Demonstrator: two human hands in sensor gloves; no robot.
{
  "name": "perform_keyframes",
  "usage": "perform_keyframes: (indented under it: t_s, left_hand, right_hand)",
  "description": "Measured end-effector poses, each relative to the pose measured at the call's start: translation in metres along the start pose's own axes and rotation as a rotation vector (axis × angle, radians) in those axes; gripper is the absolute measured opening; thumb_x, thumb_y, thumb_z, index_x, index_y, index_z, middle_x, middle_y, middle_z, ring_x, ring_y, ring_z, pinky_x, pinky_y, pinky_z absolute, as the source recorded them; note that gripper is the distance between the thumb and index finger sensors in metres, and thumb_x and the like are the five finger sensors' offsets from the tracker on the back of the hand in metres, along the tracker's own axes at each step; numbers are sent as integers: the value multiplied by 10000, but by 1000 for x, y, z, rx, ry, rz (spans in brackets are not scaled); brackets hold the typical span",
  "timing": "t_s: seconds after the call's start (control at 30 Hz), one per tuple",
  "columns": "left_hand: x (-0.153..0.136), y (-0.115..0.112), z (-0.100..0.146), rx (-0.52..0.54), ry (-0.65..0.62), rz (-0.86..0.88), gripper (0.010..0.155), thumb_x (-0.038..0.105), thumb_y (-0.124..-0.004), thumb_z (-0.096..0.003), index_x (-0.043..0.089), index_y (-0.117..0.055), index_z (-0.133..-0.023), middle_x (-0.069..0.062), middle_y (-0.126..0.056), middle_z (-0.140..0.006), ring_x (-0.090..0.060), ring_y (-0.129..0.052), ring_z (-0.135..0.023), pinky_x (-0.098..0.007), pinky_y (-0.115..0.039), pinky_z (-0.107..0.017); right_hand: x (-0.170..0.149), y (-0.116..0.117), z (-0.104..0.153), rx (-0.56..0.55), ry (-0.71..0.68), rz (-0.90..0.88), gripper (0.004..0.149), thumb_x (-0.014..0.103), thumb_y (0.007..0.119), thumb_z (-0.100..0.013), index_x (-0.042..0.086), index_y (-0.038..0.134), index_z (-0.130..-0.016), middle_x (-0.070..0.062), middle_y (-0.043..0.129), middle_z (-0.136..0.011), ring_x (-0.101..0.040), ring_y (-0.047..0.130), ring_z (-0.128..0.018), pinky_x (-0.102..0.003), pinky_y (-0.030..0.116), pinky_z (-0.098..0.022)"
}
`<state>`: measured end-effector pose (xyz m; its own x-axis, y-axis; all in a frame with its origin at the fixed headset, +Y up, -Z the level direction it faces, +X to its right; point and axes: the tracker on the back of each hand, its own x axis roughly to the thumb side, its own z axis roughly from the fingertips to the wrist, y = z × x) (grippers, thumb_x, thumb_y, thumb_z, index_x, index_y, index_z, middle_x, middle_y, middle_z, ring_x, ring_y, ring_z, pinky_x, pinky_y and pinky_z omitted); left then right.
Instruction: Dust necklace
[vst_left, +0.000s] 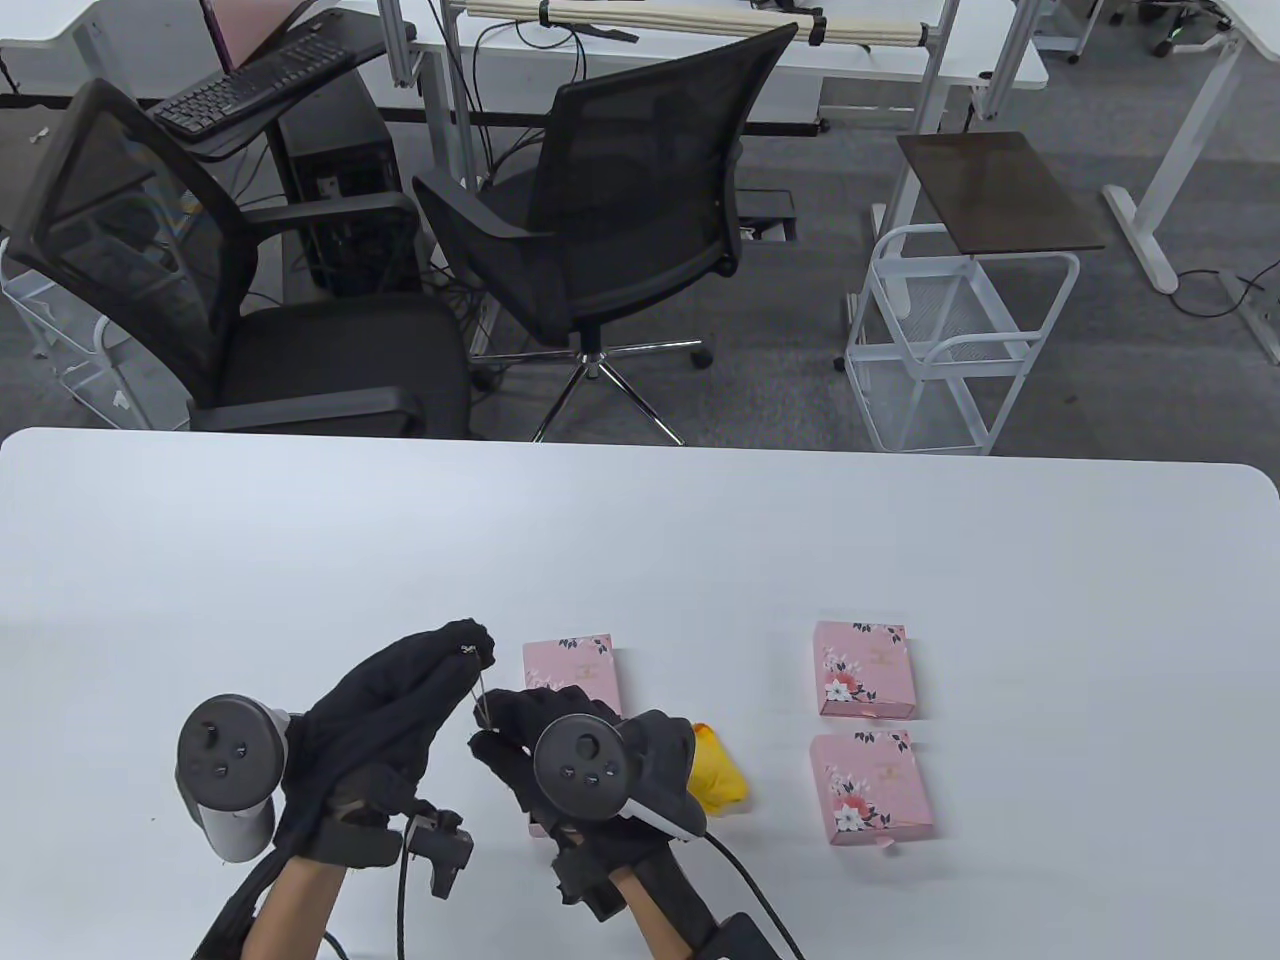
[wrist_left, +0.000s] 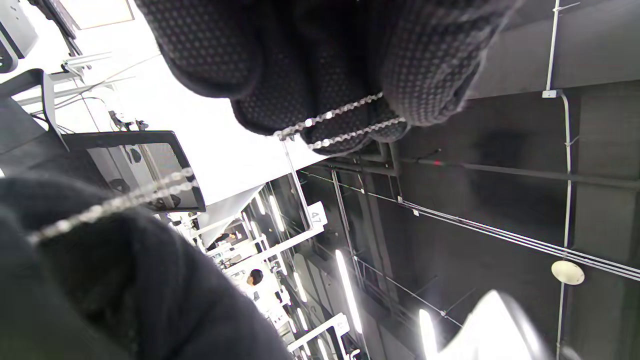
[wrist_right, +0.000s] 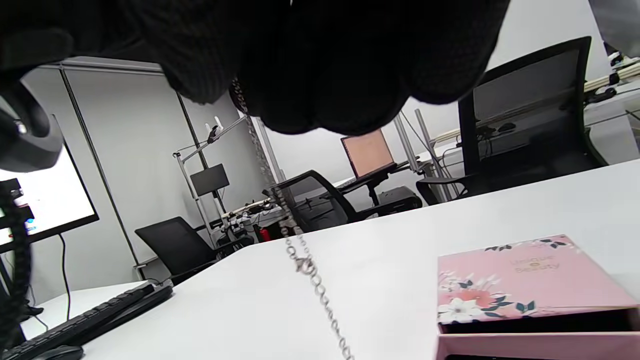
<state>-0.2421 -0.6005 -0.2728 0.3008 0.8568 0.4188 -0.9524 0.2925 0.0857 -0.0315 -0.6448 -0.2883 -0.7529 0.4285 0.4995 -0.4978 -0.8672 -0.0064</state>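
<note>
White desk (vst_left: 300, 540) underneath, office chairs beyond. Nearest: left hand (vst_left: 385, 720) raised, fingertips pinching one end of the necklace (vst_left: 480, 690); right hand (vst_left: 560, 750) just beside, fingers curled round the lower stretch, chain taut between. Thin silver links, clasp visible in the right wrist view (wrist_right: 304, 264). Yellow cloth (vst_left: 718, 775) touching the right hand, apparently not on the chain. Dusting judged barely begun. Farther out, three pink boxes (vst_left: 865, 668), one open.
</note>
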Motion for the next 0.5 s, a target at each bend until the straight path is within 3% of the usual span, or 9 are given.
perform_keyframes:
  t_s: [0.3,0.5]
  left_hand:
    - [-33,2,-9,14,129,-189,358,436,-897,-555,281,-939,-875,-10,-1025,-819,-247,-946,-760,-436,-833,-544]
    - [-55,-27,-10,-90,186,-346,360,432,-897,-555,273,-943,-874,-16,-1027,-813,-250,-950,-753,-437,-835,-538]
  right_hand:
    - [-35,-15,0,-6,131,42,375,355,785,-633,154,792,-950,-124,912,-802,-349,923,-623,-509,769,-547]
    - [-51,-18,-1,3,190,31,375,352,785,-634,150,791,-950,-126,911,-804,-352,923,-624,-513,766,-549]
